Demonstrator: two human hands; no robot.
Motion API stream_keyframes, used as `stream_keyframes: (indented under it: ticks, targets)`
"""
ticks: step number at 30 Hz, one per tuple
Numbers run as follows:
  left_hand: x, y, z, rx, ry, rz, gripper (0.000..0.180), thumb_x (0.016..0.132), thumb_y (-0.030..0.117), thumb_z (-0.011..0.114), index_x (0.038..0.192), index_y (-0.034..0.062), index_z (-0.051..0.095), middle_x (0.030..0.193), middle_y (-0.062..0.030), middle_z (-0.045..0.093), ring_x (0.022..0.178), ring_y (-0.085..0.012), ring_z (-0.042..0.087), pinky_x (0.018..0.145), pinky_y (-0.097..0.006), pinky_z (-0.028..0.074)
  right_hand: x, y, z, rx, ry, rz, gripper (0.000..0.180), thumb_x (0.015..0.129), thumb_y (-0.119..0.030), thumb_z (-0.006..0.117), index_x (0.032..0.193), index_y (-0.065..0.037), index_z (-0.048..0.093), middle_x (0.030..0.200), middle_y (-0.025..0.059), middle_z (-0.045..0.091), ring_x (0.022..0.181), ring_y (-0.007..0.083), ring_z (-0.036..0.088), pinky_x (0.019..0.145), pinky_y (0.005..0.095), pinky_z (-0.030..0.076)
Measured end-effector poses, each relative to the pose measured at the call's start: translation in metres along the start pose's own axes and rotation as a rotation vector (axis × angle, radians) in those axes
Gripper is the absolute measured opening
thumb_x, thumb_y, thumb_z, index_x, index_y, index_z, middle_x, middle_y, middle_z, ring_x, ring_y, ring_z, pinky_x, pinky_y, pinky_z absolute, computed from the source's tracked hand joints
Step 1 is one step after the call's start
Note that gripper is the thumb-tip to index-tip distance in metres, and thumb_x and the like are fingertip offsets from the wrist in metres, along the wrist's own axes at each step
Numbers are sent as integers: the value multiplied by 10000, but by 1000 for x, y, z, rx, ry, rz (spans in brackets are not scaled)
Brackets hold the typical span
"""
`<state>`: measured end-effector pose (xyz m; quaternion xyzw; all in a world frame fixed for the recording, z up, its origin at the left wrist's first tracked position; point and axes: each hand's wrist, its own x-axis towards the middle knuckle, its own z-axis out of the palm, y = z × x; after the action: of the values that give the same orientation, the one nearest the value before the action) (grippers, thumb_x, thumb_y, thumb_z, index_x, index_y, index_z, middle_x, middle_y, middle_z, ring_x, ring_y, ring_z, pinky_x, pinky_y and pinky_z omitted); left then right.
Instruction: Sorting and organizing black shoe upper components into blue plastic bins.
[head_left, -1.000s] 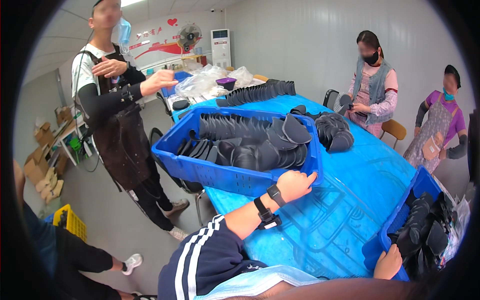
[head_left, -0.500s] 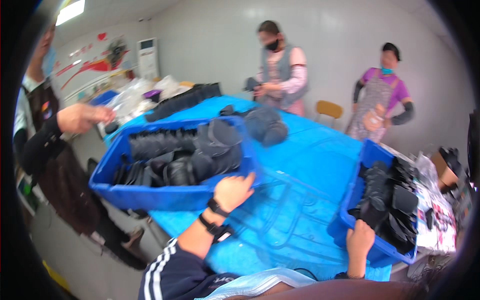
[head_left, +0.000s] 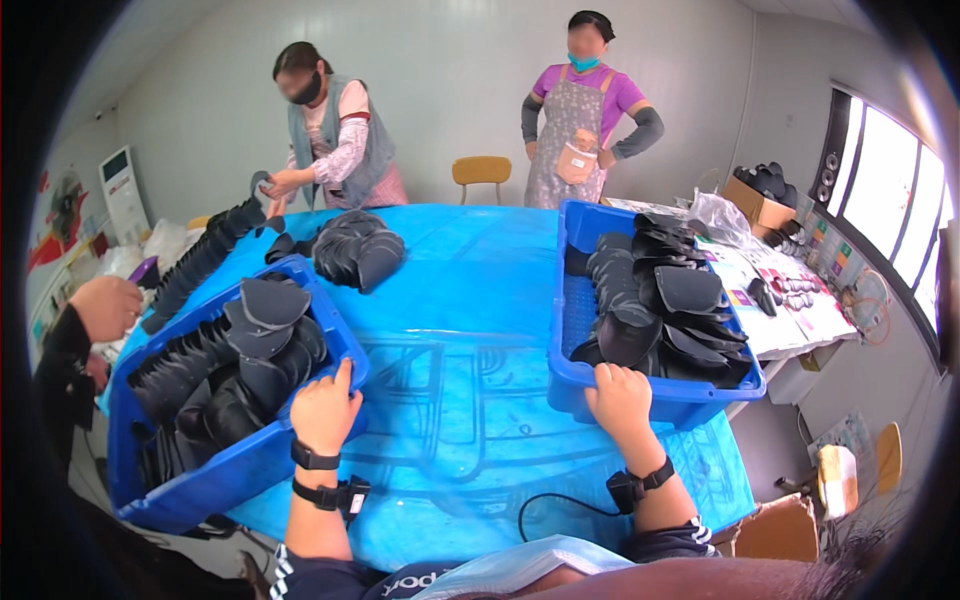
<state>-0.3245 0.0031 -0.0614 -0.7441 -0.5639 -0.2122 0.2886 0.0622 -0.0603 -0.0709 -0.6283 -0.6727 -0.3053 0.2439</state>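
Observation:
My left hand (head_left: 325, 408) grips the near right corner of a blue plastic bin (head_left: 240, 452), its index finger stretched along the rim. Stacks of nested, curved black pieces (head_left: 265, 325) fill this bin, which sits angled at the table's left edge. My right hand (head_left: 620, 398) has its fingers curled over the near rim of a second blue bin (head_left: 680, 398) on the right. Similar black pieces (head_left: 690, 290) lie in that one in rows, with part of its perforated floor showing on the left. Dark bands circle both my wrists.
A blue sheet (head_left: 470, 300) covers the table, with a pile of black pieces (head_left: 358, 250) farther back. A masked person (head_left: 335, 140) handles a long black row (head_left: 205, 265). Another person (head_left: 580, 120) stands behind; a co-worker's hand (head_left: 105, 308) is left. A side table (head_left: 790, 325) stands right.
My view has swung right, bringing the window in. The left bin now sits more angled. The masked person's hands have come to the long row's end. Both my hands stay on the bins.

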Motion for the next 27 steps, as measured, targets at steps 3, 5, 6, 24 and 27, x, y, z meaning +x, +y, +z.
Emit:
stream_keyframes:
  ticks: [3, 5, 6, 24, 27]
  targets:
    - [-1, -1, -2, 21, -28, -20, 469, 652, 280, 672, 1091, 137, 588, 625, -64, 565, 583, -221, 572, 557, -331, 460, -1, -1, 2, 10, 5, -2, 203, 625, -212, 637, 690, -105, 478, 633, 40, 508, 592, 224, 540, 563, 353, 422]
    - [-2, 0, -3, 20, -40, -19, 476, 657, 289, 674, 1098, 135, 584, 631, -65, 567, 587, -221, 573, 559, -331, 460, -2, -2, 2, 11, 4, -7, 206, 624, -214, 640, 690, -106, 478, 631, 40, 508, 588, 222, 539, 563, 350, 423]
    - [-1, 1, -2, 11, -31, -12, 476, 661, 292, 674, 1100, 133, 582, 632, -68, 570, 589, -223, 575, 561, -331, 461, -3, -2, 0, 1, 14, -4, 202, 622, -214, 637, 685, -106, 479, 628, 39, 508, 586, 224, 539, 557, 349, 421]
    - [-4, -4, -3, -20, 9, -10, 418, 667, 244, 650, 1064, 128, 588, 624, -58, 576, 572, -207, 580, 553, -319, 467, -2, -4, 2, -7, 66, -10, 158, 620, -185, 600, 685, -82, 499, 623, 65, 514, 579, 247, 527, 555, 363, 410]
    - [-3, -3, -3, -35, 6, -4, 422, 667, 243, 649, 1068, 126, 588, 629, -58, 580, 571, -209, 581, 551, -320, 467, -2, -4, 0, -28, 69, 1, 142, 635, -176, 594, 668, -83, 493, 617, 71, 509, 577, 250, 525, 551, 366, 407]
